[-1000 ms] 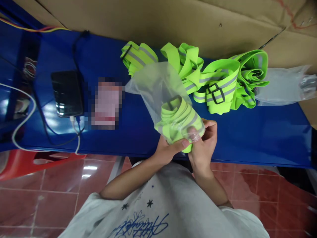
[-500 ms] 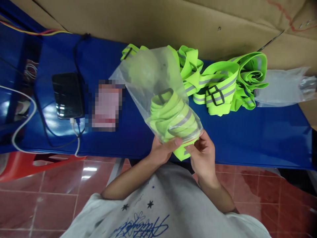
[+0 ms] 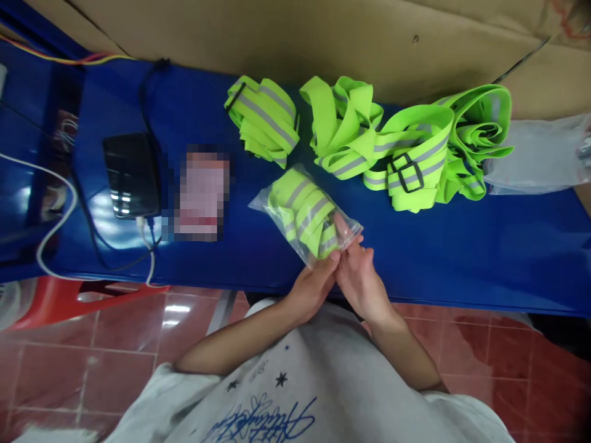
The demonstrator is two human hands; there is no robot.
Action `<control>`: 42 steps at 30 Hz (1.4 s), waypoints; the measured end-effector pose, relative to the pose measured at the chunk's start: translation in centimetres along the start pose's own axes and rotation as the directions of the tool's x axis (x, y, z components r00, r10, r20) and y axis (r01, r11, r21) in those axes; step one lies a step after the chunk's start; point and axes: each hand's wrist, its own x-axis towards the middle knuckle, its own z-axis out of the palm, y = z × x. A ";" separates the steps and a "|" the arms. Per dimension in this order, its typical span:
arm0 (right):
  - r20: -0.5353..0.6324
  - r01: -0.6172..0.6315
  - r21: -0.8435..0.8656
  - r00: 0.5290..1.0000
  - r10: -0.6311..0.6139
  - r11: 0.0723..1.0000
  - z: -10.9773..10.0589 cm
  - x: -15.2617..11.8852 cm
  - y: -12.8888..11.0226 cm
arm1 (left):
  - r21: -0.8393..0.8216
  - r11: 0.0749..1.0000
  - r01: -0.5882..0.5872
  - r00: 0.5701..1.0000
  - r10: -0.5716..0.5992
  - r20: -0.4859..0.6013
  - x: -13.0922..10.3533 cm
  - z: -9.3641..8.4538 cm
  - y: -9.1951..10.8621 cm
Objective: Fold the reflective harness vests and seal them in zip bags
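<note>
A clear plastic bag [image 3: 261,202] with a folded neon-yellow belt [image 3: 307,206] inside lies over the blue table, its mouth toward me. My left hand [image 3: 316,286] grips the near edge of the bag between thumb and fingers. At the bag's mouth is my right hand [image 3: 362,280], fingers apart, with a finger reaching inside against the belt. Beyond the bag sits another folded belt [image 3: 265,120] with a grey stripe. Loose belts [image 3: 346,129] are heaped to its right, one with a black buckle [image 3: 406,173].
On the blue table [image 3: 462,252], a black device [image 3: 132,175] with cables and a blurred pink item [image 3: 202,197] lie left. Flat plastic bags [image 3: 540,154] rest at the far right. Cardboard [image 3: 323,43] stands behind; a red chair [image 3: 92,301] is at lower left.
The bag has dropped lower and turned flatter, uncovering the folded belt behind it. The belt end that stuck out of its mouth is now inside. My right hand has opened and moved left.
</note>
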 end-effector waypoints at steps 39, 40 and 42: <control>0.393 0.449 -0.887 0.858 -0.331 0.110 -0.4 1.3 -4.5 | 0.713 -0.256 -0.653 0.670 0.245 0.701 5.3 -3.6 11.5; 0.418 0.497 -0.847 0.843 -0.340 0.191 -0.8 1.0 -5.0 | 0.696 -0.281 -0.661 0.638 0.279 0.718 5.0 -3.3 11.8; 0.413 0.577 -0.763 0.781 -0.468 0.291 -1.9 0.0 -6.3 | 0.639 -0.318 -0.701 0.544 0.341 0.767 4.1 -2.5 12.5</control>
